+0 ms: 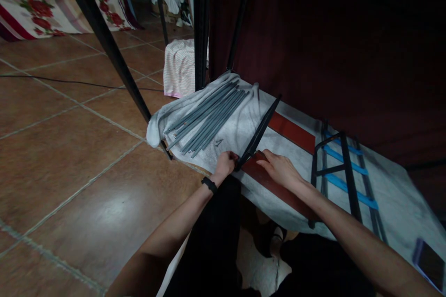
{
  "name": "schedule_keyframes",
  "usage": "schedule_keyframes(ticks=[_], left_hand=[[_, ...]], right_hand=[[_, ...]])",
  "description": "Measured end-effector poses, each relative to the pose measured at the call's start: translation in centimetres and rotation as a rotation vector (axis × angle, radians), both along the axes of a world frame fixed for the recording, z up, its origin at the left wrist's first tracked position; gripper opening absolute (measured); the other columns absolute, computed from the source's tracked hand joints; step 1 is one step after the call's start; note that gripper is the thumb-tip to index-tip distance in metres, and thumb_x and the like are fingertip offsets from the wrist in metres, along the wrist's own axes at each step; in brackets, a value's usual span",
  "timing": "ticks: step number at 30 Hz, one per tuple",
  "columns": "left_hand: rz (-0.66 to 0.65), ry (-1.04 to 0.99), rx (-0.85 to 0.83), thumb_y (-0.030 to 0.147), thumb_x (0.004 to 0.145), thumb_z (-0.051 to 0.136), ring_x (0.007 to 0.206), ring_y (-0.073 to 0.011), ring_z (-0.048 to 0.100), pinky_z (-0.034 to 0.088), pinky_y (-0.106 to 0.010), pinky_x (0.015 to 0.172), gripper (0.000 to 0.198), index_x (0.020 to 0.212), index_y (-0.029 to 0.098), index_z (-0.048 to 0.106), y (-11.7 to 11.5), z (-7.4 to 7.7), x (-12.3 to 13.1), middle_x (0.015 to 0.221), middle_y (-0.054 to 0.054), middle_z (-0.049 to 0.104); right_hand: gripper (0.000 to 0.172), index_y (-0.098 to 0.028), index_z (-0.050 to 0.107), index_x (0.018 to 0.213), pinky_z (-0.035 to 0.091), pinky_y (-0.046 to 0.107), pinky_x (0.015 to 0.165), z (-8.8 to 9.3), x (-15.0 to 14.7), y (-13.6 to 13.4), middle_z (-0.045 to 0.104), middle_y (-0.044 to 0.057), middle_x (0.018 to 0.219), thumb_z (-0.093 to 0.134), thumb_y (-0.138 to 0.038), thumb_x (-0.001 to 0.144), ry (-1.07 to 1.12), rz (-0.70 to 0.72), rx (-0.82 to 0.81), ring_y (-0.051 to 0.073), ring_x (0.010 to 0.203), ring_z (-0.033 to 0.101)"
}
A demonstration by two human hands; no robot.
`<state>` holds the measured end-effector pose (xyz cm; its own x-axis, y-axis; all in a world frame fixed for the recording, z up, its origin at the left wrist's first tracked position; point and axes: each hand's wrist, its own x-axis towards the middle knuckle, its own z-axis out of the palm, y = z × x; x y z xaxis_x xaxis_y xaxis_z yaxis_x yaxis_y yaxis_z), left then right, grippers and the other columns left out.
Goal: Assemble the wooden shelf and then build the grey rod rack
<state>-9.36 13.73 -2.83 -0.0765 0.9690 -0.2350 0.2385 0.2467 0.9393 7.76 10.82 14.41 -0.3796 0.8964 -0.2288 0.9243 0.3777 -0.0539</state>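
Note:
My left hand [226, 163] is closed around the near end of a long black bar [259, 131] that slants up and away over a grey cloth [240, 134]. My right hand [280, 168] rests with fingers flat on a dark red board [275, 185] just right of that bar's end. A bundle of several grey rods [209, 118] lies on the cloth beyond my left hand. A black band sits on my left wrist.
A black metal frame with blue bars [343, 171] lies on the cloth to the right. Black upright frame legs [104, 39] rise at the left and centre. A phone [430, 264] lies at the lower right. Tiled floor [69, 148] stretches left; a striped cloth [179, 67] lies behind.

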Motion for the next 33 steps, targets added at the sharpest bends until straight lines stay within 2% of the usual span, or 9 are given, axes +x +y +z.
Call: schedule_keyframes(ticks=[4,9,14,19,21,24,27,29,33], left_hand=[[-0.091,0.199,0.084,0.013,0.081,0.054,0.065,-0.0171,0.062,0.045,-0.027,0.063,0.017,0.084,0.011,0.070,-0.7,1.0,-0.9,0.071,-0.008,0.069],[-0.088,0.450,0.196,0.013,0.087,0.046,0.082,-0.0218,0.065,0.044,-0.030,0.074,0.024,0.089,0.011,0.070,-1.4,1.8,-1.2,0.087,-0.014,0.071],[-0.109,0.378,0.136,0.014,0.087,0.049,0.083,-0.0194,0.064,0.044,-0.027,0.074,0.022,0.092,0.011,0.070,-1.1,2.1,-1.2,0.089,-0.012,0.072],[-0.092,0.302,0.088,0.016,0.086,0.050,0.072,-0.0166,0.060,0.041,-0.026,0.066,0.021,0.088,0.010,0.070,-0.7,2.1,-1.4,0.080,-0.010,0.070],[-0.080,0.287,0.078,0.016,0.086,0.050,0.068,-0.0157,0.059,0.040,-0.026,0.064,0.021,0.086,0.010,0.070,-0.6,2.1,-1.4,0.076,-0.009,0.068],[-0.071,0.272,0.062,0.016,0.086,0.050,0.066,-0.0150,0.057,0.039,-0.026,0.064,0.020,0.085,0.010,0.069,-0.6,2.1,-1.4,0.071,-0.007,0.067],[-0.110,0.335,0.078,0.015,0.087,0.048,0.069,-0.0157,0.058,0.040,-0.026,0.066,0.020,0.087,0.010,0.067,-0.8,2.1,-1.2,0.072,-0.008,0.066],[-0.132,0.429,0.110,0.015,0.088,0.045,0.073,-0.0174,0.060,0.040,-0.027,0.068,0.021,0.092,0.011,0.065,-1.0,1.9,-0.9,0.077,-0.010,0.067],[-0.165,0.557,0.155,0.019,0.092,0.040,0.079,-0.0208,0.062,0.040,-0.030,0.069,0.024,0.099,0.012,0.062,-1.3,1.6,-0.6,0.083,-0.013,0.067]], right_hand=[[0.023,-0.021,0.053,0.105,0.035,0.028,0.064,-0.1,-0.2,0.0,0.072,0.006,0.092,0.039,-0.038,0.099,0.000,0.005,-0.010,0.023,0.084,0.069],[0.023,-0.020,0.052,0.105,0.035,0.027,0.065,-0.1,0.1,0.0,0.072,0.007,0.093,0.039,-0.038,0.099,-0.006,0.010,-0.004,0.023,0.085,0.068],[0.024,-0.020,0.053,0.104,0.036,0.027,0.066,-0.2,0.1,0.0,0.071,0.007,0.092,0.038,-0.039,0.099,-0.001,0.015,-0.002,0.023,0.087,0.068],[0.024,-0.021,0.055,0.105,0.039,0.029,0.068,-0.6,0.1,0.2,0.071,0.006,0.096,0.039,-0.038,0.098,0.025,0.031,-0.007,0.024,0.089,0.068],[0.025,-0.022,0.054,0.111,0.042,0.029,0.070,-0.7,0.2,0.2,0.070,0.006,0.101,0.040,-0.038,0.098,0.074,0.020,0.003,0.024,0.091,0.067],[0.039,-0.021,0.043,0.132,0.045,0.031,0.074,-0.7,0.0,0.0,0.064,0.009,0.121,0.045,-0.036,0.095,0.147,-0.010,0.095,0.024,0.094,0.066],[0.057,-0.023,0.029,0.146,0.047,0.034,0.078,-0.6,-1.0,-0.1,0.058,0.011,0.131,0.048,-0.036,0.094,0.139,0.057,0.131,0.026,0.100,0.065],[0.054,-0.026,0.031,0.146,0.046,0.034,0.080,-0.5,-1.9,0.0,0.061,0.010,0.125,0.046,-0.035,0.095,0.100,0.121,0.102,0.026,0.100,0.065],[0.037,-0.026,0.047,0.133,0.045,0.032,0.079,-0.2,-3.0,0.6,0.067,0.009,0.112,0.039,-0.024,0.097,0.039,0.151,0.100,0.024,0.097,0.065]])
